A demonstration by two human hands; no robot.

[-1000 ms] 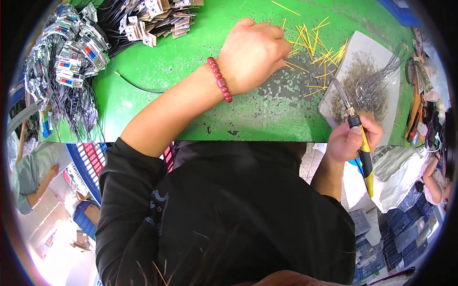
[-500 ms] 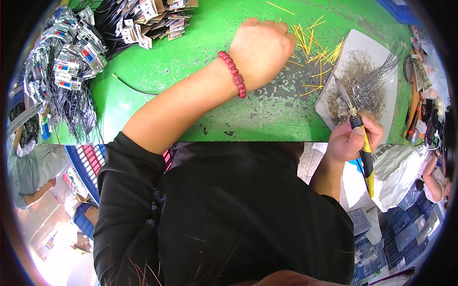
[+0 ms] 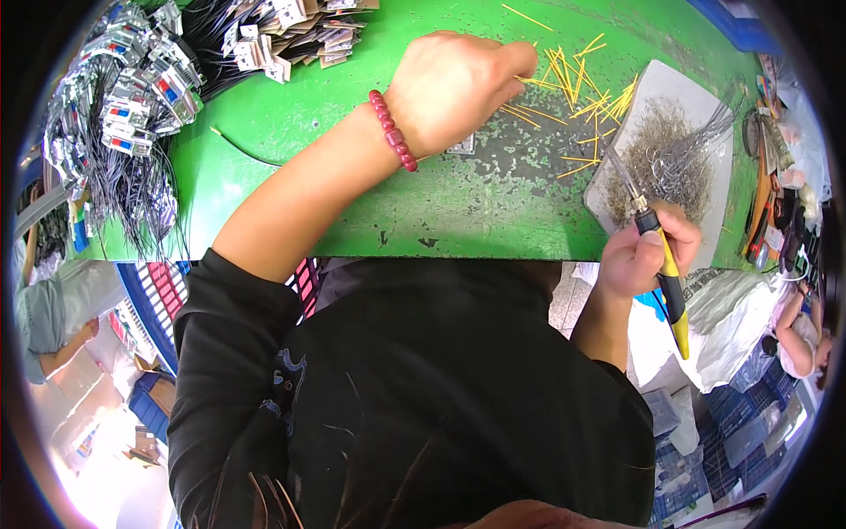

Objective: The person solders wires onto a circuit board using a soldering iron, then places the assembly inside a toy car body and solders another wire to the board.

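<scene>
My right hand (image 3: 650, 251) is closed around a black and yellow soldering iron (image 3: 671, 282), its metal tip pointing up and away over the near left edge of a grey-white slab (image 3: 652, 84). Dark grainy residue and a tangle of thin silvery wire (image 3: 683, 159) lie on that slab. My left hand (image 3: 454, 88), with a red bead bracelet at the wrist, is closed over the table, its fingertips beside loose yellow sticks (image 3: 575, 75). One stick touches those fingertips, but whether they grip it I cannot tell. A small metallic piece (image 3: 461, 145) shows partly beneath the hand.
The worn green table (image 3: 493, 229) carries a heap of black cables with metal connectors (image 3: 132, 115) at left and more connectors with brown card (image 3: 300, 35) behind. A single black cable (image 3: 242, 154) lies near my left forearm. Tools (image 3: 767, 185) line the right edge; people sit at both sides.
My left hand has shifted left and turned, uncovering more yellow sticks and part of the small metallic piece. My right hand, with the soldering iron, has moved slightly left.
</scene>
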